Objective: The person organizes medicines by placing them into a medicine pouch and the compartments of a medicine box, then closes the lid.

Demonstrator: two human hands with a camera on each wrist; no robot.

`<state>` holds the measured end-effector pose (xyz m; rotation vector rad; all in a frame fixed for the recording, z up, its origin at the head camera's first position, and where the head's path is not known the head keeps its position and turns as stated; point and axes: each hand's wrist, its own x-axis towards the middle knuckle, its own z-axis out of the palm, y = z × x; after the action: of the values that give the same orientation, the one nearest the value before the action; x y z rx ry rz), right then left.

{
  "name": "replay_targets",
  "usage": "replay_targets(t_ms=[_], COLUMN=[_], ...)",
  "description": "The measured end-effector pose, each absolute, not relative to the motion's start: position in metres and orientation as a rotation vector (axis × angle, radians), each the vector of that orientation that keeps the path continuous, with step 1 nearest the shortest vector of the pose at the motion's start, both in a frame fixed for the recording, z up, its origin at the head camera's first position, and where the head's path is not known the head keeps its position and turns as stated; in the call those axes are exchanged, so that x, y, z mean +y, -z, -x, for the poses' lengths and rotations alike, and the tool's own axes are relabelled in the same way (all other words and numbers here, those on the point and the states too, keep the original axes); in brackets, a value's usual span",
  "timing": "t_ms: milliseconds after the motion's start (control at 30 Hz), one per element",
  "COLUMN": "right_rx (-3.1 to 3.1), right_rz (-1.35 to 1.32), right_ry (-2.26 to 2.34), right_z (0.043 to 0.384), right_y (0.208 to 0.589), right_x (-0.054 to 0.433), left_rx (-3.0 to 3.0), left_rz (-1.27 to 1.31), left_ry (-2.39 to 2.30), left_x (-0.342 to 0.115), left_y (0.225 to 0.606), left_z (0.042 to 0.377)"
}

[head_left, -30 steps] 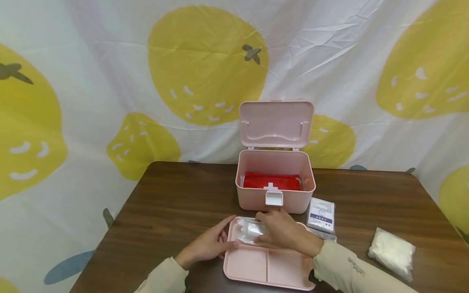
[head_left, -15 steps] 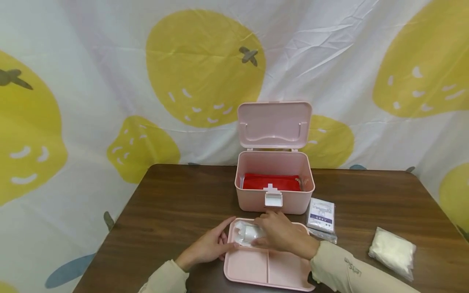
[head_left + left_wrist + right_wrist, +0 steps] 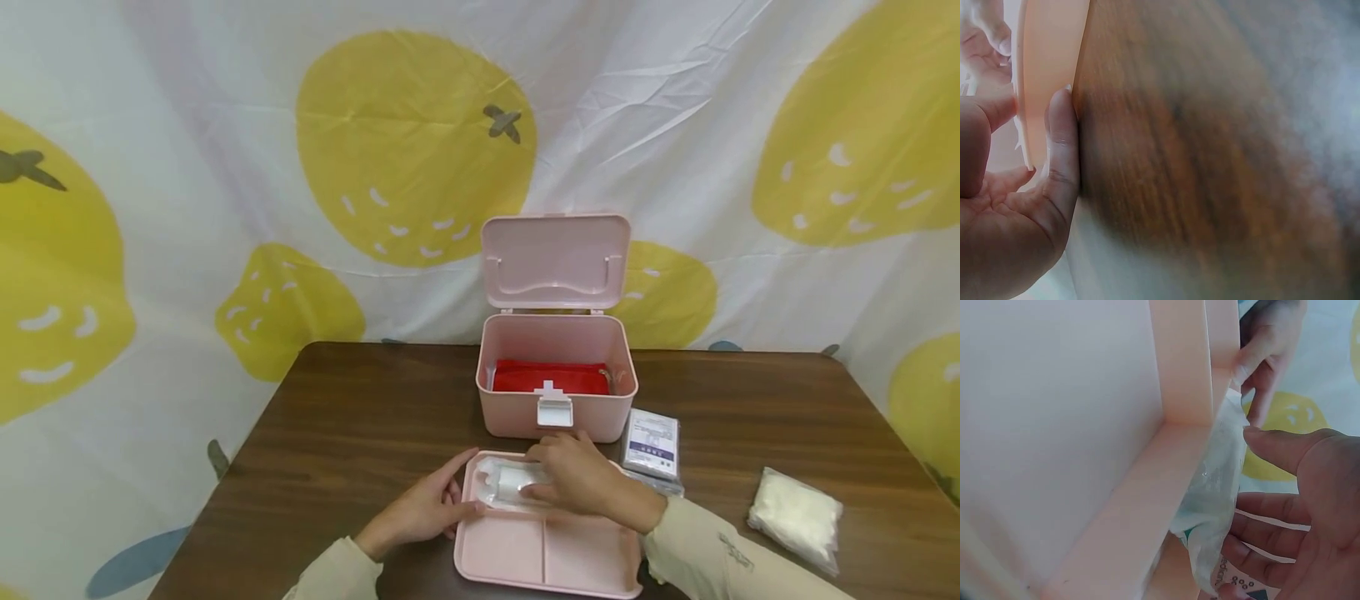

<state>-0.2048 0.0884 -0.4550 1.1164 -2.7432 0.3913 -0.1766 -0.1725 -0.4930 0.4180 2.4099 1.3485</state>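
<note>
A pink divided tray lies on the table in the head view. My left hand grips its left end; in the left wrist view the thumb reaches the rim and the fingers lie along the outer wall. A white roll in a clear crinkled wrapper, like a packed bandage, lies in the tray's long back compartment. My right hand is over the right part of this packet, hiding it. In the right wrist view the thumb and loosely spread fingers touch the clear wrapper.
Behind the tray stands a pink box with its lid up and a red pouch inside. Flat printed packets lie to its right. A bag of white, cotton-like material rests farther right. A patterned curtain hangs behind the table.
The wrapped roll has shifted slightly left and settled flatter in the back compartment under my right hand. My left hand keeps its hold on the tray. The head view has tilted slightly.
</note>
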Motion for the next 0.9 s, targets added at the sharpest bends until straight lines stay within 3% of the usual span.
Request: replay_targets(t_ms=[500, 900], right_rx=[-2.643, -2.895], right_rz=[-1.039, -0.403], right_ry=[-0.682, -0.867], right_z=[0.199, 0.208], right_y=[0.434, 0.429], right_x=[0.143, 0.220], left_rx=[2.414, 2.419], left_rz=[-0.433, -0.447], left_ry=[-1.369, -1.380], left_x=[-0.173, -0.171], left_y=[0.493, 0.493], left_z=[0.174, 0.173])
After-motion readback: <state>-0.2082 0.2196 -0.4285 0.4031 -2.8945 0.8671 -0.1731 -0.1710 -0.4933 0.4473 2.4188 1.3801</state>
